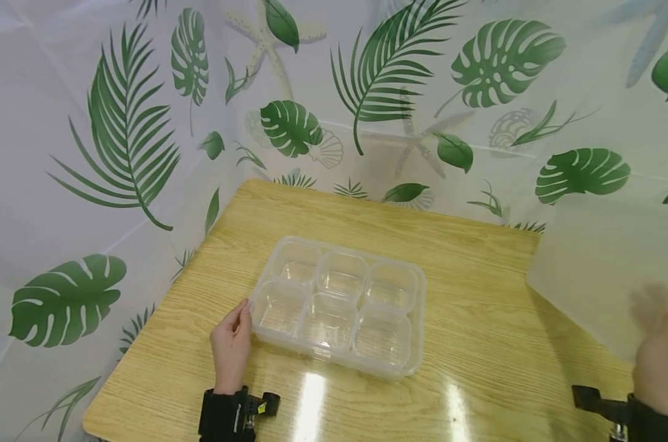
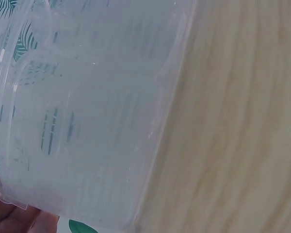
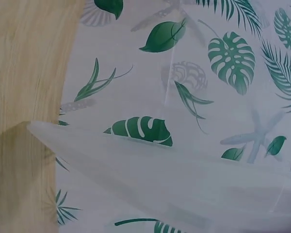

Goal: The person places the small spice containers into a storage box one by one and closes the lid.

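Note:
On the table sits a clear plastic container [image 1: 336, 291] divided into several compartments, with no contents visible in them. My left hand [image 1: 233, 350] pinches its near left rim between thumb and fingers. In the left wrist view the clear wall of the container [image 2: 92, 126] fills much of the frame, and a few fingers [image 2: 19, 218] touch its rim at the lower left. At the far right my right hand [image 1: 662, 362] holds a translucent flat lid [image 1: 605, 270] raised and tilted above the table. The right fingers are blurred and partly behind the lid.
A wooden table [image 1: 477, 331] stands in a corner against a white cloth [image 1: 323, 55] printed with green leaves and starfish. The table's left edge runs close beside my left hand. Both wrists wear black camera mounts.

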Demonstrator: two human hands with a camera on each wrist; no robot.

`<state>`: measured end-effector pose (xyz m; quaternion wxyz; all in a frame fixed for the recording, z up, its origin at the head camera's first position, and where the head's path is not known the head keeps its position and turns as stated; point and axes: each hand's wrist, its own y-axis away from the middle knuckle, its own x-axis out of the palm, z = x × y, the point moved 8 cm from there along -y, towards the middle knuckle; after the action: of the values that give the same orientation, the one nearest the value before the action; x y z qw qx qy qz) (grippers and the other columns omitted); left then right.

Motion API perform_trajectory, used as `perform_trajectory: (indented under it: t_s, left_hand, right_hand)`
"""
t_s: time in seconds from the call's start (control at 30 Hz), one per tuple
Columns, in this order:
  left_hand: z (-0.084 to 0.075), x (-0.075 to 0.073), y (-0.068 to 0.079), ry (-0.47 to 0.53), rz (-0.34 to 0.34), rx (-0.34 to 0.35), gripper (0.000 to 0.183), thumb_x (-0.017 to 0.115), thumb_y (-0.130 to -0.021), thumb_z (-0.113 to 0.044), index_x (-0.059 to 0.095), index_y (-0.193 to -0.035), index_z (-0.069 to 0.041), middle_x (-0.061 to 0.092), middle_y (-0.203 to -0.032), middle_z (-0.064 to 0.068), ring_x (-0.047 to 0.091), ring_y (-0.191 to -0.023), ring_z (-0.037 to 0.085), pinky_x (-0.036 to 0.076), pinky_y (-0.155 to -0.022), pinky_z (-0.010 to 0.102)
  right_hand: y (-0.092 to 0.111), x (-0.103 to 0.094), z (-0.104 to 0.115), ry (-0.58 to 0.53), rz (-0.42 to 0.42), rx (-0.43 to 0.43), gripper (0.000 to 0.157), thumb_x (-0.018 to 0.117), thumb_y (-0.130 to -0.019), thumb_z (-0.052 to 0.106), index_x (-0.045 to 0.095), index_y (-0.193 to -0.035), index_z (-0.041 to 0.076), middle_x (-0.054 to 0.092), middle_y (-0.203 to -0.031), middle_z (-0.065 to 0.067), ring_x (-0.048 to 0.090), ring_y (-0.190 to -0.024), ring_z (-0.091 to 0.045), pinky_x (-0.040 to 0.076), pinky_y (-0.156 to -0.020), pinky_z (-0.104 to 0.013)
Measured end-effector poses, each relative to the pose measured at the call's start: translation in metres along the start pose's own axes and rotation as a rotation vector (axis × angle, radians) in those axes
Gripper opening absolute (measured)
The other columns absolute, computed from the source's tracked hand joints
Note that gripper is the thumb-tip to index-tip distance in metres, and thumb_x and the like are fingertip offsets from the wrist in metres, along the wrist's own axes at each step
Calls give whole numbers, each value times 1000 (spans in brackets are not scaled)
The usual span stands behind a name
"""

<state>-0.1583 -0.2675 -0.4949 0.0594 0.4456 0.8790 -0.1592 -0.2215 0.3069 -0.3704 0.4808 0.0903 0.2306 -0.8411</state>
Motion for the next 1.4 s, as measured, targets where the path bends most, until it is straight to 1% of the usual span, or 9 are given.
perform_trajectory:
  t_s: [0.13, 0.17, 0.3, 0.47, 0.6, 0.77, 1.07, 1.27, 1.4]
  left_hand:
    - [0, 0, 0, 4, 12, -10, 35, 48, -94, -24, 59, -115, 1, 58, -115, 17, 52, -110, 24, 42, -64, 18]
    - [0, 0, 0, 4, 18, -14, 35, 48, -94, -24, 59, -115, 1, 58, -115, 17, 52, -110, 24, 41, -62, 18]
    - [-3, 1, -1, -10, 53, -25, 36, 47, -94, -25, 58, -117, 1, 58, -116, 18, 52, -110, 25, 42, -63, 20]
    - [-5, 1, -3, -32, 113, -29, 44, 43, -95, -33, 57, -119, 1, 57, -117, 17, 53, -108, 26, 45, -78, 31]
    - [-23, -8, -5, -58, 57, 52, 40, 45, -95, -29, 57, -117, 3, 58, -115, 19, 53, -106, 29, 44, -83, 39]
    - [-72, -19, -9, 8, -71, 239, 30, 49, -93, -17, 59, -113, 3, 59, -111, 16, 55, -102, 22, 45, -78, 23]
    - [-145, 12, -12, 131, 52, 433, 27, 50, -92, -12, 60, -111, 5, 59, -109, 18, 55, -104, 25, 45, -81, 31]
    - [-154, 40, -13, 163, 172, 411, 31, 49, -93, -15, 56, -117, 4, 58, -115, 16, 53, -109, 23, 44, -83, 31]
    - [-151, 53, -10, 190, 225, 363, 34, 49, -93, -18, 56, -117, 4, 57, -116, 17, 53, -108, 22, 44, -83, 31]
  right_hand:
    - [1, 1, -27, -197, 130, 15, 45, 21, -100, 23, 26, -143, 12, 26, -147, -1, 22, -130, -3, 4, -104, -23]
    - [0, -1, -36, -201, 75, 98, 44, 23, -100, 26, 30, -142, 14, 30, -146, 0, 26, -129, -3, 8, -104, -23]
    - [1, -7, -71, -683, -241, 363, 33, 42, -96, 30, 49, -123, 13, 53, -124, -2, 50, -112, -11, 36, -89, -19]
    - [15, -3, -70, -1033, -340, 553, 24, 51, -91, 20, 51, -113, 10, 59, -110, -3, 60, -96, -16, 47, -71, -24]
    - [24, 3, -53, -1264, -325, 521, 21, 48, -91, 12, 50, -111, 4, 60, -107, -11, 62, -90, -25, 48, -73, -32]
    - [33, 12, -28, -1397, -274, 404, 21, 47, -88, 2, 49, -107, -8, 61, -100, -22, 62, -83, -34, 48, -71, -38]
    - [66, 46, 23, -1599, 111, 312, 31, 34, -93, 3, 50, -107, -19, 58, -97, -33, 58, -89, -44, 45, -76, -47]
    - [96, 67, 69, -1724, 531, 120, 54, 4, -97, 10, 46, -111, -21, 53, -109, -34, 52, -102, -45, 39, -88, -47]
    - [111, 74, 86, -1713, 669, 44, 61, -4, -93, 10, 45, -114, -21, 52, -114, -32, 50, -106, -44, 37, -91, -46]
